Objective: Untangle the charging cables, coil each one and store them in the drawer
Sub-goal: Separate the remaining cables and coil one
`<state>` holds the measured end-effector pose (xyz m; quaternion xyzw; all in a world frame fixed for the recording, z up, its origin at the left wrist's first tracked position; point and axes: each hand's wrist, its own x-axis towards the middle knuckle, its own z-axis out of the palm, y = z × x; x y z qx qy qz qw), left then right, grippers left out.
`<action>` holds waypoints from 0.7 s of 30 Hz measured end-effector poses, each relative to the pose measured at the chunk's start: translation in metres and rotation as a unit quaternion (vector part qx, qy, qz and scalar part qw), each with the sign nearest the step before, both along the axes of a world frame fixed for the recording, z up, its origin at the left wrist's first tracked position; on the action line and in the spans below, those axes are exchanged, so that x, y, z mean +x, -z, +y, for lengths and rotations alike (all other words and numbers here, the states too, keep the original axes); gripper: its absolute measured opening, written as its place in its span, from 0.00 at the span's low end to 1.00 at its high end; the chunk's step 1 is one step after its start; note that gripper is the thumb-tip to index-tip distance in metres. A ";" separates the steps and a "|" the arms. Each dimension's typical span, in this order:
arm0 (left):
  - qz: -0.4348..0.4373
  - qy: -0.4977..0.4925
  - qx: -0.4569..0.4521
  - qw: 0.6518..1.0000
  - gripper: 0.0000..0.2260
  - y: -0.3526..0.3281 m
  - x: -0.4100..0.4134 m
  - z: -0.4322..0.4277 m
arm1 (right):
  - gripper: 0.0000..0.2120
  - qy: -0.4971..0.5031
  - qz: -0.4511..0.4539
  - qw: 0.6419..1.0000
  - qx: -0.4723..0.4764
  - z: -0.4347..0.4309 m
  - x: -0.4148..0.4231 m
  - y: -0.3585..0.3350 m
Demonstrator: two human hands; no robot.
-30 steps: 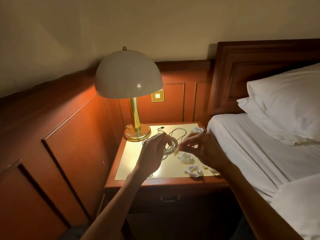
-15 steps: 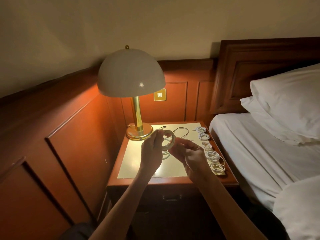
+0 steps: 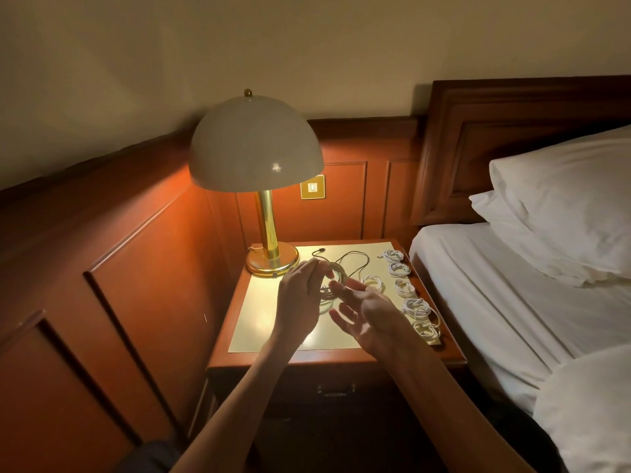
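I see left hand [image 3: 298, 297] pinching round dark cable coil [image 3: 342, 274]; right hand [image 3: 374, 317] spread, palm up, fingertips possibly touching coil. Glossy white cable bundles [image 3: 416, 307] right of right hand.

A person's left hand [image 3: 300, 295] grips a partly wound dark charging cable [image 3: 336, 278] above a wooden bedside table with a cream top [image 3: 266, 319], its loose end trailing across the top. The right hand [image 3: 372, 319] is spread open beside it. Coiled white cables [image 3: 404, 286] line the bed-side edge, and a brass lamp with a cream dome shade [image 3: 256, 148] glows behind.
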<state>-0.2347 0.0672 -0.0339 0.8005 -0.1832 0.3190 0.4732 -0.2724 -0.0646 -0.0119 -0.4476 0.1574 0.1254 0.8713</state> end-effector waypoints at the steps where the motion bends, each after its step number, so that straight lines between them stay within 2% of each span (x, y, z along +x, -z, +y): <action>1: 0.013 0.006 0.000 1.000 0.12 0.000 0.001 0.002 | 0.13 -0.013 0.014 1.000 0.025 0.000 0.001 -0.002; 4: 0.042 0.033 -0.021 0.998 0.11 0.000 0.000 0.004 | 0.11 -0.042 0.035 0.993 0.105 -0.004 0.002 -0.005; 7: 0.011 0.048 -0.015 0.999 0.12 -0.002 0.000 0.003 | 0.18 -0.072 0.012 0.983 0.170 -0.005 -0.001 -0.010; 11: -0.060 0.046 0.049 0.996 0.16 0.003 0.004 0.006 | 0.32 -0.054 -0.020 0.997 0.051 -0.007 0.001 -0.007; 15: -0.095 0.023 0.096 0.991 0.14 0.008 0.006 0.007 | 0.24 0.001 -0.027 0.999 -0.028 -0.013 0.002 0.001; 18: -0.107 0.006 0.121 0.987 0.14 0.008 0.006 0.006 | 0.26 -0.001 -0.015 0.999 -0.039 -0.016 0.004 0.003; 21: -0.106 -0.002 0.142 0.984 0.15 0.011 0.006 0.005 | 0.28 -0.043 0.010 0.995 -0.088 -0.020 0.008 -0.002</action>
